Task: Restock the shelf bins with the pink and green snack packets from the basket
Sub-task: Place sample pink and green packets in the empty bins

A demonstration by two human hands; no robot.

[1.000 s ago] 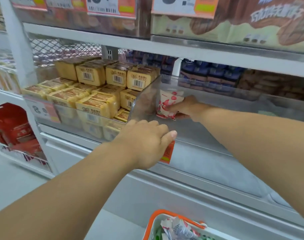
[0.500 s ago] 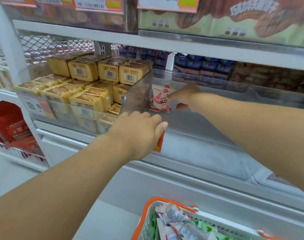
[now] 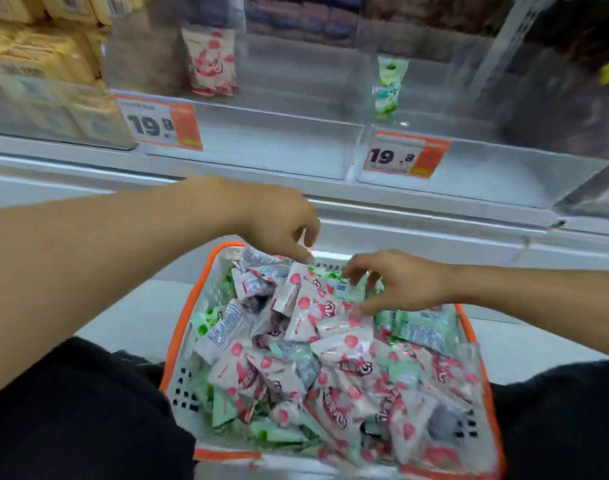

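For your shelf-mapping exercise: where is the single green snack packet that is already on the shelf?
The green snack packet stands upright in the right-hand clear bin, against its left wall, above the right price tag.

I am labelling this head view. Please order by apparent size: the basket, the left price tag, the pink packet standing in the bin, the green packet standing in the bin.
1. basket
2. left price tag
3. pink packet, close to the tag and farther back, so that order is unsure
4. green packet

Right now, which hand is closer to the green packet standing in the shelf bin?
Right. The right hand is almost straight below the green packet; the left hand is below and further left.
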